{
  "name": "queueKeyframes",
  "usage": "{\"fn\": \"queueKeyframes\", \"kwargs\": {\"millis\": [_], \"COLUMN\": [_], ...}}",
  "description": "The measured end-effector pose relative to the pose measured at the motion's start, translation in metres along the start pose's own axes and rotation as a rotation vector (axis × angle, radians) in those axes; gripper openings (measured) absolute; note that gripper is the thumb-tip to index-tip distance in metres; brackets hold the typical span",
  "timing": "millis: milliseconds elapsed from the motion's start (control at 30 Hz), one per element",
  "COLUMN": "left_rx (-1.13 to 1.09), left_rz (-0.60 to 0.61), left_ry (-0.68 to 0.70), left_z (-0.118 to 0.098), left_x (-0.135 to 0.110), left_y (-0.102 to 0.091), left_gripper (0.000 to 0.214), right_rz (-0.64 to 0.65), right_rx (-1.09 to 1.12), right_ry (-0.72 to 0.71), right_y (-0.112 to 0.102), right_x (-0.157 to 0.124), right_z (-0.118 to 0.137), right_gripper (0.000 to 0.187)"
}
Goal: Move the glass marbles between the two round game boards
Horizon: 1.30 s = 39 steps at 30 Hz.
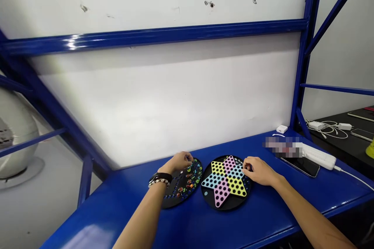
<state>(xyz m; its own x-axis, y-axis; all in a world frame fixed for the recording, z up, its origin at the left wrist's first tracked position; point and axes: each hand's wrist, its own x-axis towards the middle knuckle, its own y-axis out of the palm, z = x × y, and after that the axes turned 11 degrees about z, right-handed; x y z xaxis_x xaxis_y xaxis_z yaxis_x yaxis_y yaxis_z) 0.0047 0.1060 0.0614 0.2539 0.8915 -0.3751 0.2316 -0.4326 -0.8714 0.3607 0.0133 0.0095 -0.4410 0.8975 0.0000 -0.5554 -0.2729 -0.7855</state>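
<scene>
Two round black boards lie side by side on a blue table [263, 218]. The right one is a Chinese checkers board [225, 181] with a star of yellow, pink and light blue points. The left one is a black tray [183, 183] with several coloured marbles in its holes. My left hand [179, 162] rests over the tray's far edge, fingers curled down onto the marbles. A watch and a bead bracelet sit on that wrist. My right hand [258, 170] lies at the star board's right rim, fingers bent together toward its edge. Whether either hand pinches a marble is hidden.
A dark phone [304, 165] and a white power strip [318, 156] with a cable lie at the table's right end. A small white charger [282, 128] sits by the wall. Blue shelf posts [300, 74] frame the table. Cables and phones lie on a black table [350, 144] at right.
</scene>
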Motion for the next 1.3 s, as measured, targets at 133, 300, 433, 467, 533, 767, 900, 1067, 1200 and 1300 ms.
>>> {"fn": "queueKeyframes", "kwargs": {"millis": [133, 300, 433, 467, 533, 767, 900, 1067, 1200, 1300], "left_rx": [-0.075, -0.074, 0.008, 0.038, 0.101, 0.227, 0.256, 0.266, 0.253, 0.216], "left_rz": [0.051, -0.104, -0.1, -0.086, -0.063, -0.047, -0.054, -0.031, -0.036, -0.07], "left_ry": [0.037, 0.167, 0.266, 0.286, 0.309, 0.293, 0.246, 0.219, 0.218, 0.23], "left_z": [0.019, -0.006, -0.048, -0.06, -0.082, -0.127, -0.121, -0.11, -0.112, -0.11], "left_x": [-0.01, -0.009, -0.004, -0.002, 0.004, 0.027, 0.033, 0.042, 0.044, 0.038], "left_y": [0.007, 0.008, 0.015, 0.019, 0.03, 0.06, 0.061, 0.058, 0.057, 0.053], "left_gripper": [0.037, 0.043, 0.038, 0.037, 0.035, 0.042, 0.038, 0.03, 0.025, 0.022], "right_rz": [-0.005, -0.002, 0.0, 0.002, 0.003, -0.004, -0.004, 0.004, 0.002, -0.002], "right_rx": [0.001, -0.001, -0.004, -0.003, -0.004, -0.006, -0.01, -0.001, 0.004, 0.002], "right_ry": [-0.001, -0.003, -0.005, -0.005, -0.005, -0.002, -0.006, -0.009, -0.005, -0.007], "right_y": [-0.001, -0.002, 0.0, 0.0, 0.0, -0.002, -0.002, -0.001, -0.001, -0.001], "right_x": [0.0, 0.0, 0.0, 0.001, 0.001, 0.0, -0.001, -0.001, -0.001, -0.001], "right_z": [-0.001, -0.001, -0.003, -0.003, -0.004, 0.001, 0.002, 0.0, 0.0, 0.001], "right_gripper": [0.014, 0.014, 0.015, 0.015, 0.016, 0.014, 0.013, 0.013, 0.013, 0.013]}}
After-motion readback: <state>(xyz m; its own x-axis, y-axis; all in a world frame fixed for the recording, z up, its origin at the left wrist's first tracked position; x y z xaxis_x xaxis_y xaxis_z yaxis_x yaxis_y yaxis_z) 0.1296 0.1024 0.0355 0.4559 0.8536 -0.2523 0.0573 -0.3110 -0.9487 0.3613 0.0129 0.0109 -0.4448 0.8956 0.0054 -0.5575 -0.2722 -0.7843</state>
